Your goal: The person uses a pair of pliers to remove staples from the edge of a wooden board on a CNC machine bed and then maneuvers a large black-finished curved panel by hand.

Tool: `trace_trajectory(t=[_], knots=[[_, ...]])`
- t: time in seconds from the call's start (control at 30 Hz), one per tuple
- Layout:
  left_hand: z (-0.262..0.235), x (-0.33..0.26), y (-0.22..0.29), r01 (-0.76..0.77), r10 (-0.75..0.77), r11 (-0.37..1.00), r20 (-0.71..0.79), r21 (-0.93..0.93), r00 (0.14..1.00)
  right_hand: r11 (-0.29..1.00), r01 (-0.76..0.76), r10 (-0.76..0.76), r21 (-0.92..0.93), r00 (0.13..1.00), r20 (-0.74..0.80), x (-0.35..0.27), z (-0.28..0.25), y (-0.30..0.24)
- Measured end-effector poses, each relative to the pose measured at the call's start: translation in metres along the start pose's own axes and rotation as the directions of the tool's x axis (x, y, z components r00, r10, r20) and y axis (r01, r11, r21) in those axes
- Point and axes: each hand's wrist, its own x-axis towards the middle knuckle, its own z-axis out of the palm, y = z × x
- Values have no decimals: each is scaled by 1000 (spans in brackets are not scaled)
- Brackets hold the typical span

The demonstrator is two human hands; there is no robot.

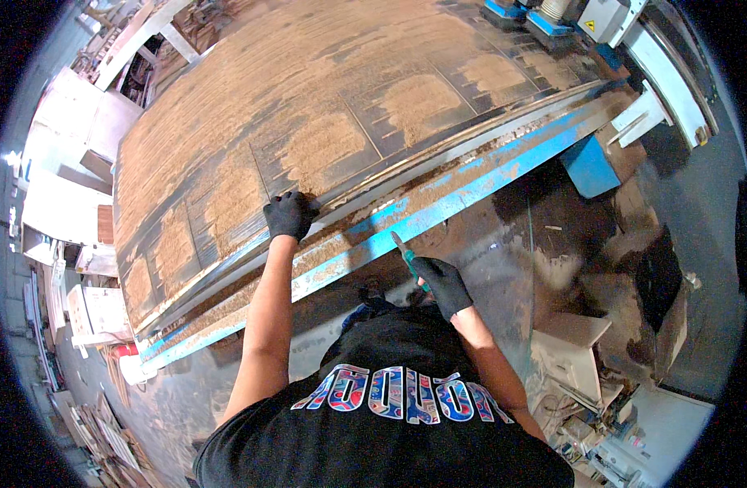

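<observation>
A large dark board covered in patches of sawdust lies across the machine bed. My left hand, in a black glove, is closed at the board's near edge, its fingers curled over the top. In my right hand, also in a black glove, is a green-handled tool with a short grey blade. Its tip points up and left, close to the blue rail of the bed. Whether the tip touches the rail, I cannot tell.
A white and blue machine gantry stands at the far right, with a blue box-shaped part below it. White panels lean at the left. At the lower right are a pale cabinet-like box and assorted clutter. Dust coats the floor.
</observation>
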Motion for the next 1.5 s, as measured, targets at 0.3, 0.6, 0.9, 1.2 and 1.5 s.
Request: trace_trajectory(t=[0.3,0.6,0.9,1.2,1.5], knots=[[0,2,2,21,-14,995,75,-97,997,995,95,-95,28,995,13,4,0,20],[9,3,-5,21,-12,973,39,-231,999,998,58,-58,23,998,13,7,0,26],[8,1,-3,32,-19,975,63,-220,998,992,95,-92,-86,995,28,2,8,16],[-12,-4,4,52,-36,973,75,-226,997,996,84,-83,-40,996,27,7,14,19],[-15,-2,2,40,-19,972,93,-232,995,994,105,-104,-34,994,24,12,10,17]])
